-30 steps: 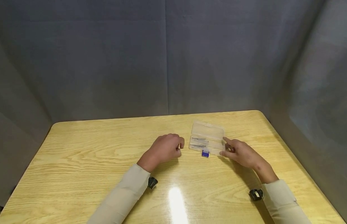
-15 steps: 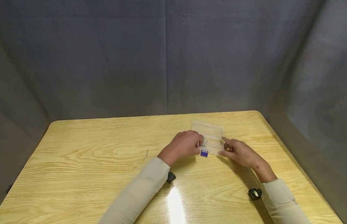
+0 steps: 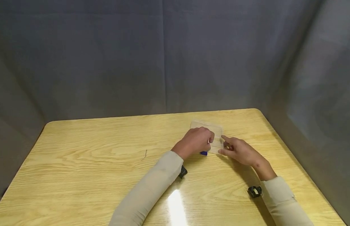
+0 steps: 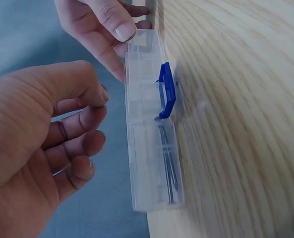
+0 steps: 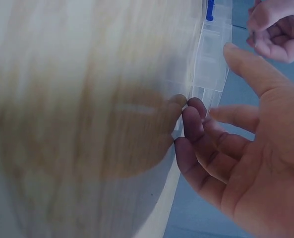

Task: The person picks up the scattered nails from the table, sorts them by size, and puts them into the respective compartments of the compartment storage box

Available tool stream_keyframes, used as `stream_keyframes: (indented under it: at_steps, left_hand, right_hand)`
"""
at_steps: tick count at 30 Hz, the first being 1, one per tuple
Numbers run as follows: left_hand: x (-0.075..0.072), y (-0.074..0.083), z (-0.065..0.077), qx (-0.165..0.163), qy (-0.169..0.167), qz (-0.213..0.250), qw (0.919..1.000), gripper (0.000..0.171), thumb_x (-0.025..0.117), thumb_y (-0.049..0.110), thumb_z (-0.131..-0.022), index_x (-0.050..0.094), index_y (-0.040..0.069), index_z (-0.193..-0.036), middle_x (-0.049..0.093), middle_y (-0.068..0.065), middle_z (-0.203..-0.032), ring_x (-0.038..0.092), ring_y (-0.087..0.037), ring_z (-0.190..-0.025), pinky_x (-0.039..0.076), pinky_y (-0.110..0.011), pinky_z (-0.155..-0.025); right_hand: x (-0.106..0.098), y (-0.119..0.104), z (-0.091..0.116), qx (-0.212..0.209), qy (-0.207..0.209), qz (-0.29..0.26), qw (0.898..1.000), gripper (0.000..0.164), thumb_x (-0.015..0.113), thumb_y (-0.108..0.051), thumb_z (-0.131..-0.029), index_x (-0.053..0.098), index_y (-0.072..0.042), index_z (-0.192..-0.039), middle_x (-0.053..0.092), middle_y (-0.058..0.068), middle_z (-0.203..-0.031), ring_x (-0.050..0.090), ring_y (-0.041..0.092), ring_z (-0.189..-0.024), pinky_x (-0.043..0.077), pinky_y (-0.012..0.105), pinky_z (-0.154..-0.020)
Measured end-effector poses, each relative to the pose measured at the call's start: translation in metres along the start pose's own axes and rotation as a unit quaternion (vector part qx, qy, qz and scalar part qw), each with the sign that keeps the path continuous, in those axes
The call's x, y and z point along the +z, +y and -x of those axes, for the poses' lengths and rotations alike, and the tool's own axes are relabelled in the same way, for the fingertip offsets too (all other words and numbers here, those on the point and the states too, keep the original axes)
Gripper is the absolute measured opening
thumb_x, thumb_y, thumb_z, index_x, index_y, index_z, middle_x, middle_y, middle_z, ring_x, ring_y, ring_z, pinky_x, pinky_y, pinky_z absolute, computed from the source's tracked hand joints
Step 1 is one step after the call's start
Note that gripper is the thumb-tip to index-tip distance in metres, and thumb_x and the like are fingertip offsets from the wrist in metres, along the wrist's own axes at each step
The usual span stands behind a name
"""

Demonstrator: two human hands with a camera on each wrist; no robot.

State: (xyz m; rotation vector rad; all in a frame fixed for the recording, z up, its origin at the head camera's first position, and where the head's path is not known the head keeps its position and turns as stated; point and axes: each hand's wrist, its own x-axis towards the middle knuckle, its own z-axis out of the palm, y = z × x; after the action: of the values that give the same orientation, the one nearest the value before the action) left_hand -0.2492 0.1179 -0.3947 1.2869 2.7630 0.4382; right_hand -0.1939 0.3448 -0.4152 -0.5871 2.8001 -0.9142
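A clear plastic compartment box [image 3: 216, 149] with a blue latch [image 4: 169, 90] lies on the table, its lid [image 3: 201, 123] folded back. Thin metal nails [image 4: 168, 168] lie in a front compartment, visible in the left wrist view. My left hand [image 3: 195, 140] hovers over the box, fingers loosely curled, with nothing visible between them. At the box's right end, my right hand [image 3: 241, 152] grips it between thumb and fingers; the right wrist view shows the thumb [image 5: 251, 67] at its front edge.
A thin dark nail-like piece [image 3: 145, 153] lies on the wooden table [image 3: 87, 169], left of the box. Grey curtains [image 3: 121, 62] surround the table's back and sides. Wrist cameras [image 3: 254, 191] sit below both hands.
My left hand has moved right, from beside the box to over it, uncovering the thin piece on the table. My right hand keeps its grip on the box.
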Motion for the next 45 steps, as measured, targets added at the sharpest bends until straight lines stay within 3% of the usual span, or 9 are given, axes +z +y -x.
stream_keyframes:
  at_steps: [7, 14, 23, 32, 36, 45]
  left_hand:
    - [-0.002, 0.002, -0.004, -0.016, -0.012, 0.008, 0.9998, 0.009, 0.068, 0.013, -0.097, 0.072, 0.019, -0.102, 0.064, 0.009, -0.094, 0.052, -0.009, -0.071, 0.044, -0.026, -0.062]
    - [-0.008, -0.001, 0.001, -0.01, 0.003, 0.018, 0.9998, 0.015, 0.066, 0.017, -0.098, 0.072, 0.017, -0.112, 0.062, 0.007, -0.096, 0.056, -0.009, -0.08, 0.046, -0.025, -0.064]
    - [-0.016, -0.009, 0.021, -0.015, 0.008, 0.003, 0.9999, 0.007, 0.065, 0.016, -0.099, 0.07, 0.021, -0.096, 0.059, 0.009, -0.086, 0.05, -0.008, -0.072, 0.04, -0.025, -0.059]
    - [-0.029, -0.023, 0.058, 0.004, 0.036, -0.019, 0.9992, 0.019, 0.062, 0.01, -0.096, 0.063, 0.022, -0.08, 0.049, 0.008, -0.073, 0.039, -0.008, -0.064, 0.029, -0.026, -0.055]
    - [-0.031, -0.036, 0.079, -0.011, 0.039, -0.031, 0.9987, 0.018, 0.065, 0.012, -0.096, 0.064, 0.022, -0.081, 0.049, 0.01, -0.073, 0.039, -0.007, -0.064, 0.031, -0.027, -0.055]
    - [-0.032, -0.056, 0.132, -0.07, 0.054, -0.06, 0.9943, 0.007, 0.071, 0.016, -0.095, 0.072, 0.021, -0.09, 0.065, 0.01, -0.086, 0.049, -0.008, -0.066, 0.044, -0.03, -0.058]
  right_hand:
    - [0.001, -0.003, -0.005, -0.008, -0.01, -0.016, 1.0, 0.072, 0.068, -0.023, -0.102, 0.034, 0.016, -0.151, 0.058, 0.003, -0.088, 0.043, 0.009, -0.061, 0.038, 0.027, -0.057]
    - [0.003, -0.003, -0.009, -0.009, -0.008, -0.009, 1.0, 0.07, 0.07, -0.022, -0.101, 0.037, 0.014, -0.15, 0.05, 0.0, -0.077, 0.039, 0.008, -0.06, 0.035, 0.027, -0.056]
    - [0.005, 0.0, -0.007, 0.003, -0.009, -0.003, 1.0, 0.072, 0.07, -0.024, -0.101, 0.035, 0.015, -0.151, 0.056, 0.004, -0.09, 0.042, 0.01, -0.063, 0.036, 0.027, -0.056]
    - [-0.001, 0.003, -0.001, 0.017, 0.0, 0.009, 1.0, 0.074, 0.069, -0.028, -0.101, 0.035, 0.014, -0.152, 0.052, 0.004, -0.088, 0.042, 0.013, -0.065, 0.036, 0.029, -0.057]
    - [-0.001, 0.006, -0.001, 0.015, -0.005, 0.007, 1.0, 0.075, 0.069, -0.029, -0.101, 0.034, 0.013, -0.152, 0.052, 0.003, -0.087, 0.042, 0.013, -0.065, 0.036, 0.029, -0.057]
    - [-0.001, 0.004, -0.002, 0.011, -0.016, 0.0, 1.0, 0.075, 0.068, -0.028, -0.101, 0.032, 0.013, -0.153, 0.053, 0.004, -0.085, 0.04, 0.011, -0.062, 0.036, 0.029, -0.055]
